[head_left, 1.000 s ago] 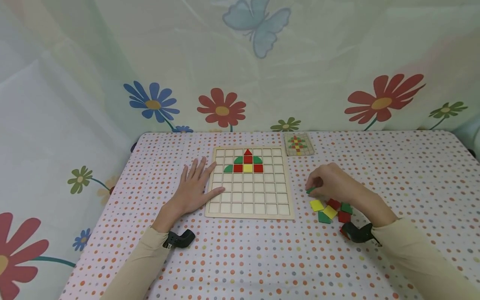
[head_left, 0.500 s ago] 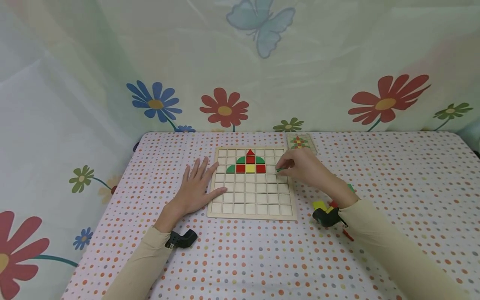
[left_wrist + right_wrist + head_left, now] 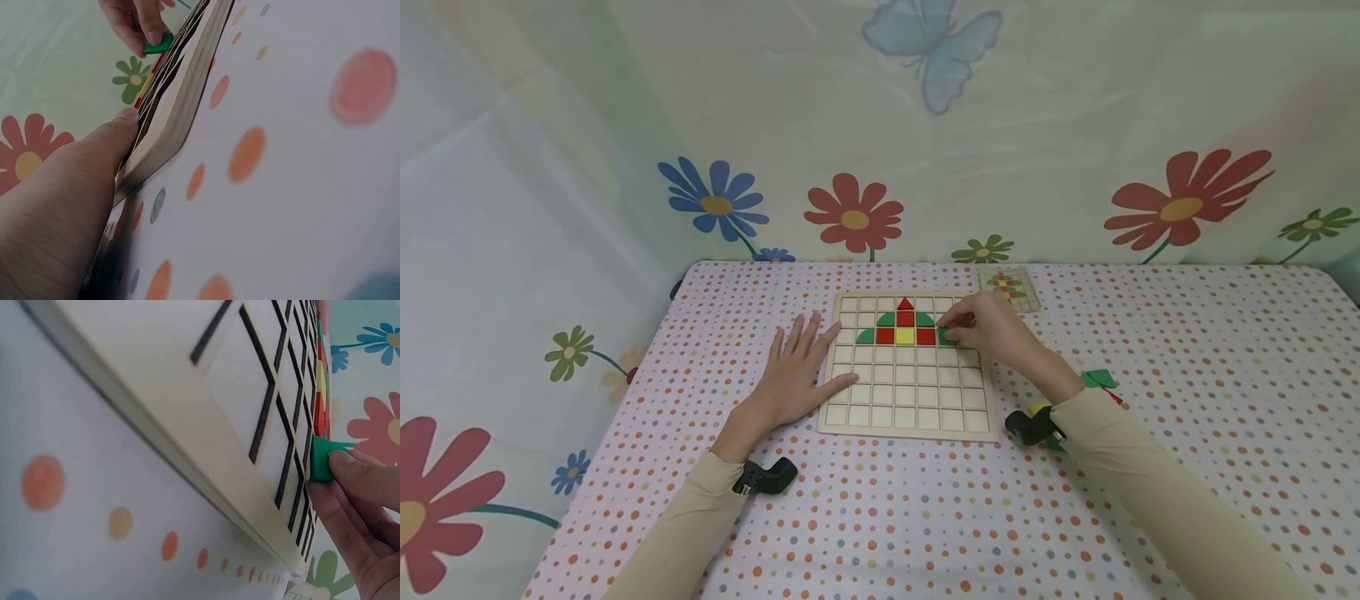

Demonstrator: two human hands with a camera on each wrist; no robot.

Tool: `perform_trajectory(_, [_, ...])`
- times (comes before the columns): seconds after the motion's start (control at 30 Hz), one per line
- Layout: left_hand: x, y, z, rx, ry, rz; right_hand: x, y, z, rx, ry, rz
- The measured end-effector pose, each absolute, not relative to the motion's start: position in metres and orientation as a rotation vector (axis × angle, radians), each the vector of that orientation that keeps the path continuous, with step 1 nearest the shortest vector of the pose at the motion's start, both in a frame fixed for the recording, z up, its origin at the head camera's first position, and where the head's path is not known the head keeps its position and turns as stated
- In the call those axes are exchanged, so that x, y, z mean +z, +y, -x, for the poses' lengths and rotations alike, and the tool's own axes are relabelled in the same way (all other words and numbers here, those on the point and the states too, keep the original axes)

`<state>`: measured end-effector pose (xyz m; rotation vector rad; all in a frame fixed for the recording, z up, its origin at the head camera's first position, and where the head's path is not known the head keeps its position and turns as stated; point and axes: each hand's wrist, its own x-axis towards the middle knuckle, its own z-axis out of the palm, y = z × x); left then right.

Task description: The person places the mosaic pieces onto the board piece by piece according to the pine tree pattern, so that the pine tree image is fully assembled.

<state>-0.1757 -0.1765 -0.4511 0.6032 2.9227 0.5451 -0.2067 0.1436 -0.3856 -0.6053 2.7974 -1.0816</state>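
Note:
A wooden grid board point(image 3: 906, 418) lies on the table, its upper rows holding a red triangle point(image 3: 905, 304), red squares point(image 3: 885, 336), a yellow square point(image 3: 906, 336) and green rounded pieces point(image 3: 866, 337). My right hand point(image 3: 1000, 333) pinches a green tile point(image 3: 320, 460) between thumb and fingers at the board's right side, beside the row's right red square. In the left wrist view this green tile point(image 3: 159, 44) is tilted at the board's surface. My left hand point(image 3: 792, 379) rests spread at the board's left edge, its thumb and a fingertip on the frame.
A small pattern card point(image 3: 1026, 289) lies behind the board, partly covered by the right hand. Loose green point(image 3: 1099, 378) and yellow point(image 3: 1037, 408) pieces lie on the dotted tablecloth point(image 3: 887, 517), partly hidden by the right forearm. A flowered curtain point(image 3: 760, 100) hangs behind.
My right hand has carried the green tile left from the loose pieces to the board, then slightly farther left to the row with the yellow square. The left hand stays on the board's edge.

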Motion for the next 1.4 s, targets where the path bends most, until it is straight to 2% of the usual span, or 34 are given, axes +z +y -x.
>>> perform_trajectory(0.97, [-0.452, -0.179, 0.177, 0.524, 2.915, -0.605, -0.383, 0.125, 0.21, -0.749, 2.817, 0.469])
perform_trajectory(1.4, [-0.451, -0.178, 0.175, 0.545, 2.915, -0.612, -0.389, 0.137, 0.204, -0.914, 2.796, 0.511])
